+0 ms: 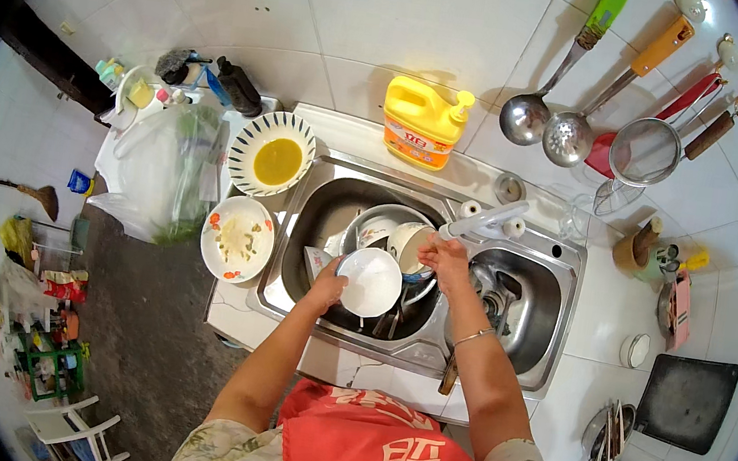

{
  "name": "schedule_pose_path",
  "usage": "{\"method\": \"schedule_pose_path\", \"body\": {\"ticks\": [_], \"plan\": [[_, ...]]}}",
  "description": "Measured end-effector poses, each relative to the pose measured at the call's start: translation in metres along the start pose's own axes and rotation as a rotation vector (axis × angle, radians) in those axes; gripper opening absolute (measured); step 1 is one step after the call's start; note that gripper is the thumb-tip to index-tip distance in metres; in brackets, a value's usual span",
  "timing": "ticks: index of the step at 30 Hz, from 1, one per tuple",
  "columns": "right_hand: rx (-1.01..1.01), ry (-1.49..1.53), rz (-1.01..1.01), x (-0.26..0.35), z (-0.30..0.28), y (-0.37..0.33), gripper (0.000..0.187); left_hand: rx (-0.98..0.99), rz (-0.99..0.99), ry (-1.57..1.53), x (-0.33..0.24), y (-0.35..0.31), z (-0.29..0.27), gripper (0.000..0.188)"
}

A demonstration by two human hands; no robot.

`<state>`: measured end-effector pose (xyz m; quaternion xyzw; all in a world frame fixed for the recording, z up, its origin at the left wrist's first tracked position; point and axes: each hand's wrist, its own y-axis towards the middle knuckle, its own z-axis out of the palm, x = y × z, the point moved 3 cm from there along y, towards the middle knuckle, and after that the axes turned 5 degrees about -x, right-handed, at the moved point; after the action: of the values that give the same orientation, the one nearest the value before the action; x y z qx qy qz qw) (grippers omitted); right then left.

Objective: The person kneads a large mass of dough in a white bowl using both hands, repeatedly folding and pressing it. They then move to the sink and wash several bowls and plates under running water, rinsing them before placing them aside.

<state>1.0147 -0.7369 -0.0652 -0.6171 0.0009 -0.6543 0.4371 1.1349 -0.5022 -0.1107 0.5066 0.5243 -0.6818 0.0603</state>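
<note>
My left hand (323,288) grips a white bowl (370,283) by its left rim, above the front of the left sink basin. The bowl is tilted with its inside facing up. Beneath the faucet (481,218), the curled fingers of my right hand (446,263) close at the right rim of a cream bowl (407,244); their exact hold is partly hidden. Around and under both bowls lie a large metal basin (358,229) and other dishes in the left sink basin (311,214). Some cutlery (393,323) shows below the white bowl.
A yellow detergent jug (424,122) stands behind the sink. To the left are a striped bowl (245,137) with yellow liquid and a floral plate (211,257) with scraps. The right basin (533,334) holds metal utensils. Ladles (525,119) and a strainer (645,152) hang on the wall.
</note>
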Motion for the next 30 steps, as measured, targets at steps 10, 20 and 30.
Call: {"method": "schedule_pose_path", "body": {"ticks": [10,20,30], "plan": [[0.093,0.641,0.307,-0.026,-0.011,0.006,0.048,-0.333,0.422,0.42,0.005,0.027,-0.02,0.041],[0.218,0.831,0.337,-0.013,-0.014,-0.012,0.043,-0.426,0.486,0.454,-0.004,0.008,-0.023,0.043],[0.002,0.504,0.289,-0.036,-0.022,0.005,0.012,-0.616,0.784,0.548,-0.046,-0.016,0.003,0.042]]}}
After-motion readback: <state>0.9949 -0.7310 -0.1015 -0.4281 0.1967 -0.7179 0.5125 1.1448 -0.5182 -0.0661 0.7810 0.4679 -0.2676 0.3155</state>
